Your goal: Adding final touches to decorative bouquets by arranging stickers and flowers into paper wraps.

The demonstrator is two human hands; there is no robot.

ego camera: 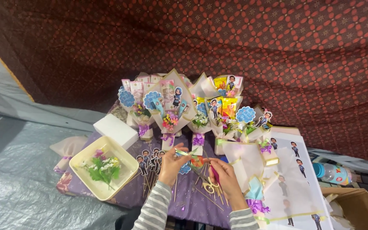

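My left hand [171,162] pinches a thin pale green strip [185,152] above the purple cloth. My right hand [223,177] holds a small pink tool [214,174], its tip close to a round red and green piece [197,161] between the two hands. Below them lie several wooden sticks [205,194] and yellow-handled scissors [208,186]. A row of small cartoon figure cutouts on sticks [149,161] stands just left of my left hand. Both sleeves are grey striped.
Several wrapped bouquets [173,106] with cutout figures stand at the back. A cream tray [89,181] with small flowers lies left, a white block [116,129] behind it. At right: a sheet of printed figures [292,179], a plastic bottle [333,173], a cardboard box [358,211].
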